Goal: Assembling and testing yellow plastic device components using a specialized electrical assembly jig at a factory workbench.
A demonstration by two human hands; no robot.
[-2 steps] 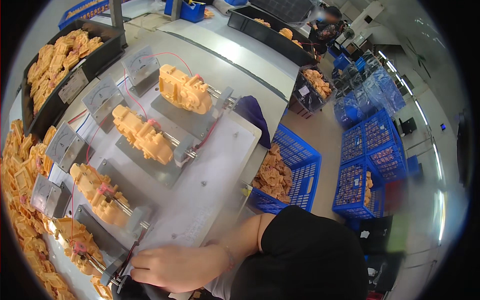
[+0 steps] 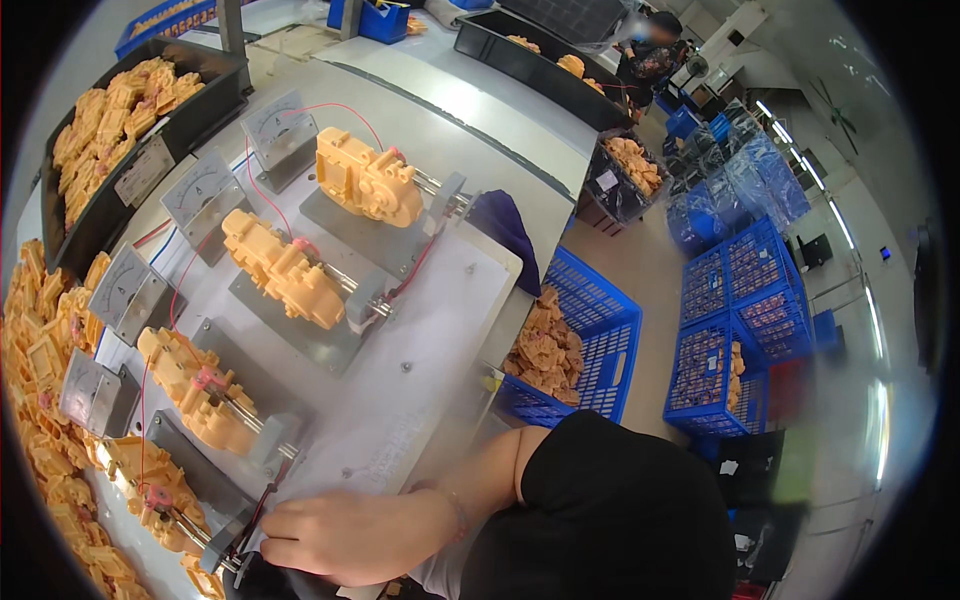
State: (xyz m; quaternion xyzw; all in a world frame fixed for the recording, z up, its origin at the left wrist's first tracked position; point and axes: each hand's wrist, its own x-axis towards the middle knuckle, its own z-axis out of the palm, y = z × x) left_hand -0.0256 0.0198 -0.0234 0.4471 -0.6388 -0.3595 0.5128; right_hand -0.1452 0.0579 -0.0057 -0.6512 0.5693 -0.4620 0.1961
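My right hand [image 2: 355, 535] lies at the near edge of the bench, fingers bent and pressed together. What is under its fingertips is hidden. Just left of it, the nearest test stand holds a yellow plastic gearbox [image 2: 155, 490] against a metal clamp block with steel rods [image 2: 215, 550]. Farther along stand three more stands, bearing a second gearbox [image 2: 200, 390], a third gearbox [image 2: 283, 268] and a fourth gearbox [image 2: 368, 178]. Thin red wires run from them to needle meters [image 2: 125, 290]. My left hand is out of sight.
Yellow housings [image 2: 50, 440] are heaped along the left edge. A black tray [image 2: 205, 125] of yellow parts stands behind. Right of the bench sits a blue crate [image 2: 610, 350] with parts, and stacked blue crates [image 2: 700, 370] beyond. A person [image 2: 655, 65] is in the distance.
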